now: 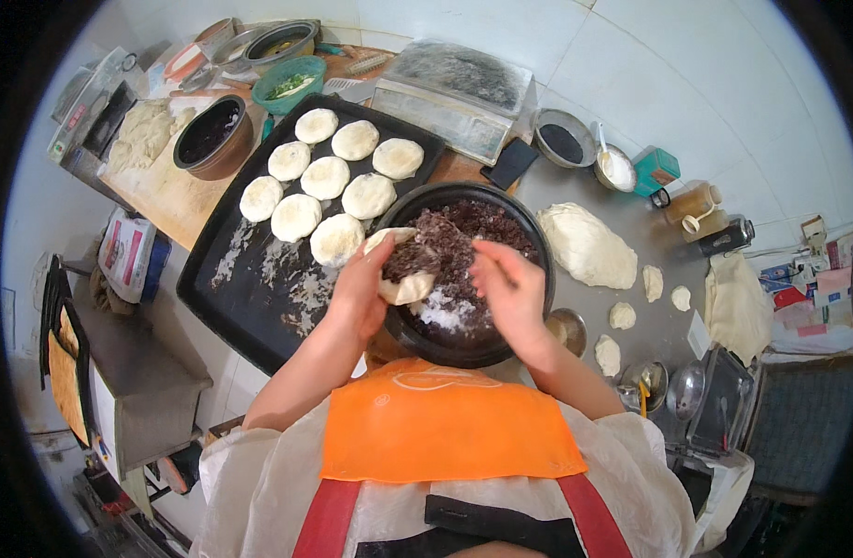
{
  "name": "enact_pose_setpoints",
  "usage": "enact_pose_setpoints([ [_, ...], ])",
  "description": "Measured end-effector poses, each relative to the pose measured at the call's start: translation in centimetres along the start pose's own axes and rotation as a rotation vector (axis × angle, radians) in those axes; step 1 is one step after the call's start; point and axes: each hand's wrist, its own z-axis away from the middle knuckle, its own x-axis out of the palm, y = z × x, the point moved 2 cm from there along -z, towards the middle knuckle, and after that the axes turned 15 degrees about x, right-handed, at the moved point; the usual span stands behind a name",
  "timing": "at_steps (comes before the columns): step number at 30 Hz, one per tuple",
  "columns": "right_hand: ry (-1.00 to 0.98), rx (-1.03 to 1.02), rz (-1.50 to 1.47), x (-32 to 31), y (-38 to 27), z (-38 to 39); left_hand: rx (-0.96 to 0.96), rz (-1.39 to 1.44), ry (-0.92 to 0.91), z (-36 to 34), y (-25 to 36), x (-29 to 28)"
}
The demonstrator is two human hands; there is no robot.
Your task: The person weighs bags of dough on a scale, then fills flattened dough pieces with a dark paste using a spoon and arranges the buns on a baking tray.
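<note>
At the left rim of the black bowl (454, 354), I log left hand (357, 286) clasping a dough wrapper (410, 289) with dark filling (404, 263); right hand (512, 286) curled over bowl, cannot tell whether it grips anything.

The dough wrapper (410, 288) is creamy white against the dark purplish-brown filling (468, 228), which carries a bright white powdery patch (442, 311) inside a black bowl (436, 350). The round dough pieces (296, 218) are pale cream with yellowish tints, on a black tray (203, 270) mottled with whitish residue. The bib (450, 428) is vivid orange with a faint paler line motif and red straps (326, 521), while the white wall tiles (631, 56) show a thin grid of greyish lines.
</note>
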Motion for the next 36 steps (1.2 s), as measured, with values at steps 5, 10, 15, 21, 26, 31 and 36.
enact_pose_setpoints([
  [5, 0.039, -0.789, 0.604, 1.0, -1.2, 1.8, -0.117, 0.277, -0.12, -0.8, -2.3, 1.4],
  [10, 0.046, -0.047, -0.034, -1.9, -2.1, 1.6, -0.137, 0.241, -0.179, -0.6, -2.6, 1.8],
  [15, -0.263, 0.589, -0.541, -2.9, 0.2, -0.5, -0.149, 0.252, -0.255, 0.1, -2.7, 1.4],
  [21, -0.208, 0.592, -0.458, -2.5, 2.3, 0.1, -0.084, 0.213, -0.288, 0.7, -3.5, 0.6],
  [26, -0.214, 0.511, -0.343, -3.1, -0.1, 0.2, 0.063, 0.081, -0.311, 0.9, -2.6, 0.7],
  [31, 0.124, 0.066, 0.324, -5.3, 1.0, -0.6, 0.205, -0.122, -0.169, -0.9, 1.0, -0.1],
  [36, 0.03, -0.087, 0.42, -2.5, 3.7, 0.5, 0.165, -0.028, -0.142, -0.8, 0.4, -1.6],
])
